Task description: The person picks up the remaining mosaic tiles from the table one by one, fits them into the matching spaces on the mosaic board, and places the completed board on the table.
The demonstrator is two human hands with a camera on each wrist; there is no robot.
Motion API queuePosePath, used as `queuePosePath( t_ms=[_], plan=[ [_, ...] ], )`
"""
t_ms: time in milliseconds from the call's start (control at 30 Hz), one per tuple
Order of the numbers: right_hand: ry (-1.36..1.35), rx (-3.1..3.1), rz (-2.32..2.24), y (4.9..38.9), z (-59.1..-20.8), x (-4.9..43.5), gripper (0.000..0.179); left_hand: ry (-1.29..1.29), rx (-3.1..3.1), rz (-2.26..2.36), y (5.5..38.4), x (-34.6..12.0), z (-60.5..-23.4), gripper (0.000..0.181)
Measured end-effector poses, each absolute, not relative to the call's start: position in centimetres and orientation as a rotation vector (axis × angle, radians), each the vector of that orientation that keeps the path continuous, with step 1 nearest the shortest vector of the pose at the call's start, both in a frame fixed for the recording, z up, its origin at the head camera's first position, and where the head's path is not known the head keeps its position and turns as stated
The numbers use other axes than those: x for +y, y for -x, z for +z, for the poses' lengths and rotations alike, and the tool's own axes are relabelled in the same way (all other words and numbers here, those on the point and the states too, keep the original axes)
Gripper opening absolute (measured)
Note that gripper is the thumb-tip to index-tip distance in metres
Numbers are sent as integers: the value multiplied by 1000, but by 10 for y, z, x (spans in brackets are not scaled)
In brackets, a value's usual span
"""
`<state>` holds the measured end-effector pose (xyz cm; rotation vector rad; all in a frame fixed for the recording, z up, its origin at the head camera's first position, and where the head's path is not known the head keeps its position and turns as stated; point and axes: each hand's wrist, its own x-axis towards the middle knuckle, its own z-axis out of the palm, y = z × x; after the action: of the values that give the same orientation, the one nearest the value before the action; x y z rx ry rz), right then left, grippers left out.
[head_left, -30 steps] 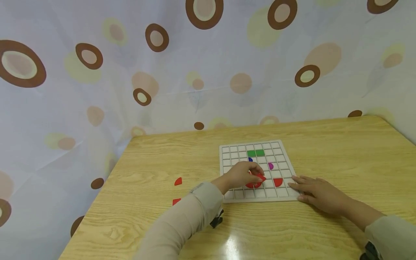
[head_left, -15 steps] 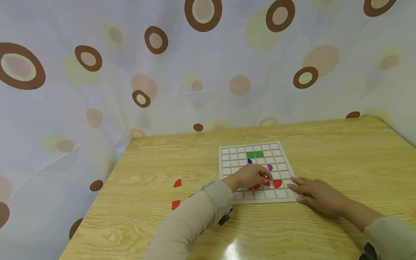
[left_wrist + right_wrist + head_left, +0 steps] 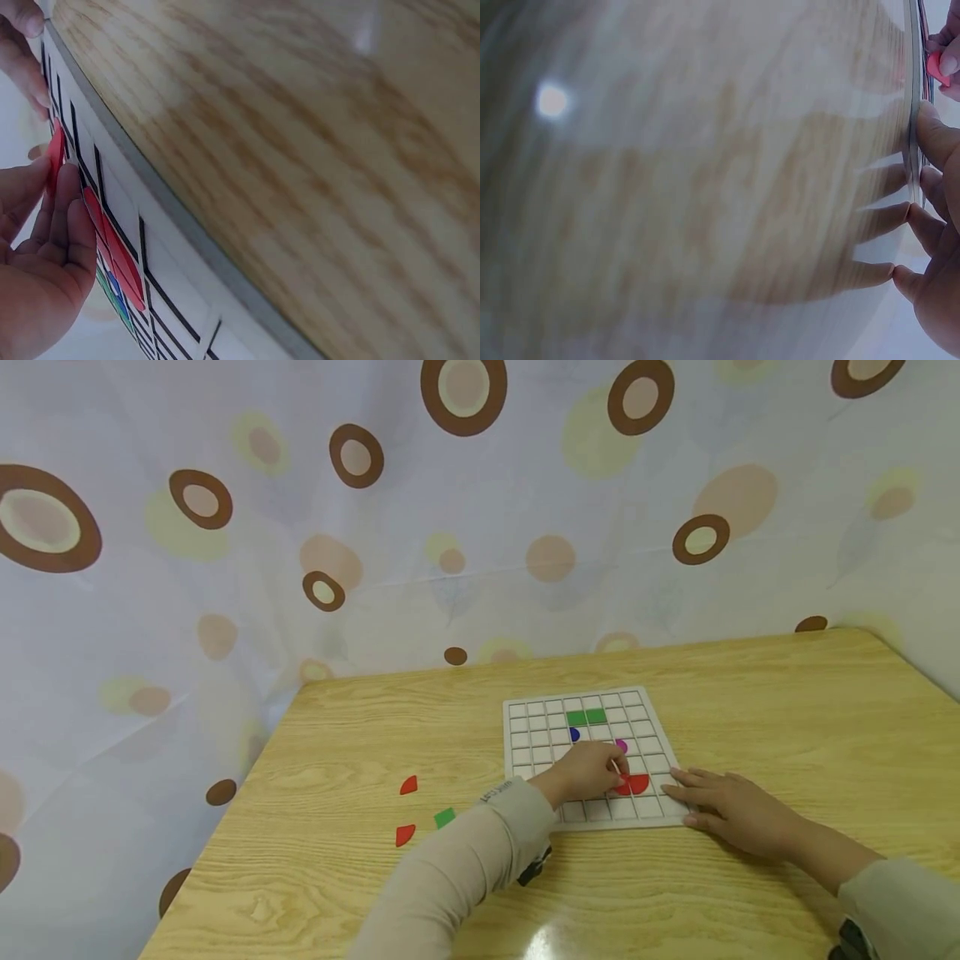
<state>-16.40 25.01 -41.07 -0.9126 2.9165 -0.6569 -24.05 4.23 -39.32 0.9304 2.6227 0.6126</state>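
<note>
**Even light, hazy wrist views**

Head view: bright, diffuse, mostly sharp. Pale backdrop [image 3: 480,502] evenly lit; its printed rings stretch toward the left edge, wide-angle fashion. White glare patch [image 3: 540,943] at bottom centre, on the glossy tabletop [image 3: 750,710]. Soft shadow on the gridded board [image 3: 645,727], below the left grip [image 3: 588,771].

Left wrist: dimmer, soft focus; wood grain blurred, faint sheen near the top.

Right wrist: foggy, low contrast, grain smeared; one hard white hotspot upper left, dark finger-shaped reflections beside the right grip [image 3: 936,217].
</note>
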Motion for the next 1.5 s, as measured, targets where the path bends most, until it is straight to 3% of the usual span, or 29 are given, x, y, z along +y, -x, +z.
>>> queuePosePath(
  t_ms=[500, 1500],
  plan=[
    [898, 2906, -659, 165, -409, 250, 45, -858, 2716, 501, 232, 46, -388, 17],
    [903, 2935, -653, 166, -413, 252, 42, -868, 2702, 482, 230, 44, -389, 21]
  ],
)
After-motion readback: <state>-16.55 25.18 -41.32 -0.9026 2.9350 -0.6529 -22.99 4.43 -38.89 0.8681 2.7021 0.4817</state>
